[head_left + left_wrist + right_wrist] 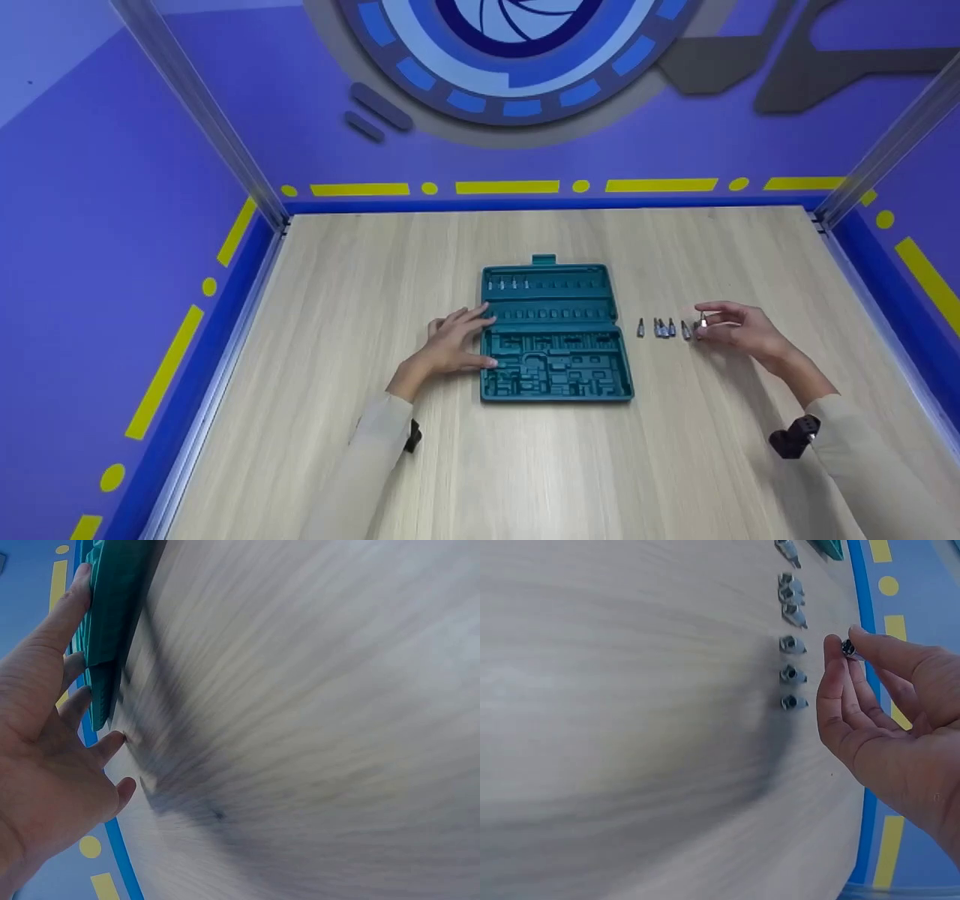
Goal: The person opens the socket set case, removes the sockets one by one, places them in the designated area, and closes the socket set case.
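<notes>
A green plastic case (556, 328) lies unfolded on the table, with several small metal bits (514, 284) standing at the left of its top row. My left hand (448, 346) rests against the case's left side, fingers spread and thumb on the lower half's edge. In the left wrist view, the fingertips (82, 574) touch the case's side wall. To the right of the case, my right hand (750, 336) pinches a bit socket (849, 648) between thumb and fingers, raised above the table. Several more bit sockets (793, 675) lie in a row beneath and left of it.
The pale wooden table (360, 300) is bounded by blue walls (525, 161) with yellow markings at the back and sides. Metal frame posts (202, 112) stand at the corners. The case's lower half holds moulded recesses.
</notes>
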Motion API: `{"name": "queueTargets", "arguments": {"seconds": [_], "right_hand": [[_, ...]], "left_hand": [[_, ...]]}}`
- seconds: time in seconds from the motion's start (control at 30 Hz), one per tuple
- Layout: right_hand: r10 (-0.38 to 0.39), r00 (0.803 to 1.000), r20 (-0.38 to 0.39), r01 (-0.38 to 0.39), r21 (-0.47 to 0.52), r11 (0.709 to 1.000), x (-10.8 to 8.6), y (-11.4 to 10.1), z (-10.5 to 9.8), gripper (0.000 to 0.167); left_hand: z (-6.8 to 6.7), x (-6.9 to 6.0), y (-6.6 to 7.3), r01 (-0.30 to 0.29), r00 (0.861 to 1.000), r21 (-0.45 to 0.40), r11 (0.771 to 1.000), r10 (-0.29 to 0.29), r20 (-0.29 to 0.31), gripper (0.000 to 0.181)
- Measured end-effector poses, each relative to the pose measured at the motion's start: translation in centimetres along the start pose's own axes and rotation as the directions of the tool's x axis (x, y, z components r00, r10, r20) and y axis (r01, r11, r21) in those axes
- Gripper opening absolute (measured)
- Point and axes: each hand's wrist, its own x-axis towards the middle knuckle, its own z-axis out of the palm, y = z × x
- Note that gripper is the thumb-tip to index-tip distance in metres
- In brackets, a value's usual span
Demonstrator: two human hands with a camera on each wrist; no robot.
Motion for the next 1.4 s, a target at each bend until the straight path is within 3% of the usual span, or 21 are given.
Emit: {"name": "queueTargets", "arguments": {"seconds": [0.3, 0.53, 0.9, 1.17, 1.4], "right_hand": [[-0.045, 0.997, -0.069, 0.029, -0.209, 0.978, -0.4, 1.5, -1.7, 0.048], [-0.004, 0.997, -0.081, -0.017, -0.256, 0.967, -0.7, 3.1, -1.9, 0.048], [-0.083, 0.995, -0.062, 0.049, -0.422, 0.905, 0.1, 3.3, -1.4, 0.038], [-0.09, 0.995, -0.031, 0.065, -0.47, 0.88, 0.4, 2.9, -1.5, 0.038], [-0.109, 0.993, -0.054, 0.069, -0.488, 0.87, 0.5, 2.9, -1.2, 0.034]], "left_hand": [[0.2, -0.2, -0.1, 0.01, 1.0, 0.002, 1.0, -0.01, -0.002, 0.081], [0.3, 0.0, -0.2, 0.011, 1.0, 0.009, 1.0, -0.011, 0.009, 0.082], [0.2, -0.1, 0.1, 0.018, 1.0, 0.021, 1.0, -0.019, 0.016, 0.082], [0.1, 0.0, 0.2, 0.018, 1.0, 0.026, 0.999, -0.018, 0.002, 0.082], [0.1, 0.0, -0.1, 0.009, 1.0, 0.014, 1.0, -0.009, 0.003, 0.082]]}}
